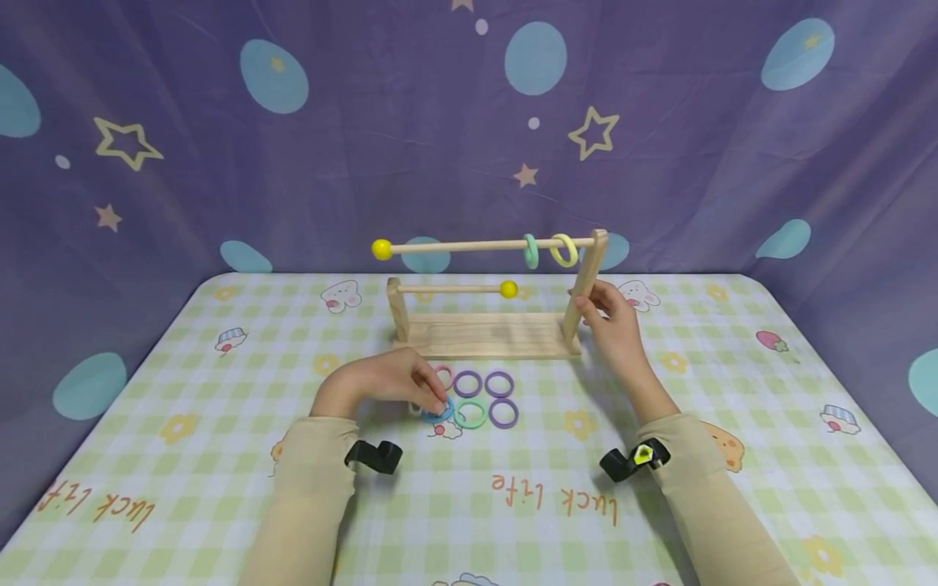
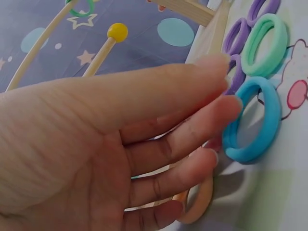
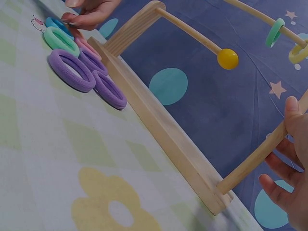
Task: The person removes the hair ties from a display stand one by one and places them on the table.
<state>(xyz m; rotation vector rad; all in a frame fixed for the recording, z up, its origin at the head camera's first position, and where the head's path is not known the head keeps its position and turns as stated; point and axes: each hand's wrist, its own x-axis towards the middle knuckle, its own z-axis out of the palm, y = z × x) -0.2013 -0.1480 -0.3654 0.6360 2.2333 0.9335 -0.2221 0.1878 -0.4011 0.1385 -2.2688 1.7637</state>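
Note:
My left hand reaches down over a group of hair ties, its fingers loosely bent. The index fingertip is right at the rim of a blue hair tie, and a gap shows between thumb and index finger. Beside it lie a mint-green hair tie, several purple hair ties and a pink hair tie. An orange hair tie is partly hidden behind the left fingers. My right hand grips the tall right post of a wooden rack, thumb in front and fingers behind.
A green hair tie and a yellow hair tie hang on the rack's upper rod. Both rods end in yellow balls; the lower rod bears no ties. A purple curtain stands behind the checked tablecloth.

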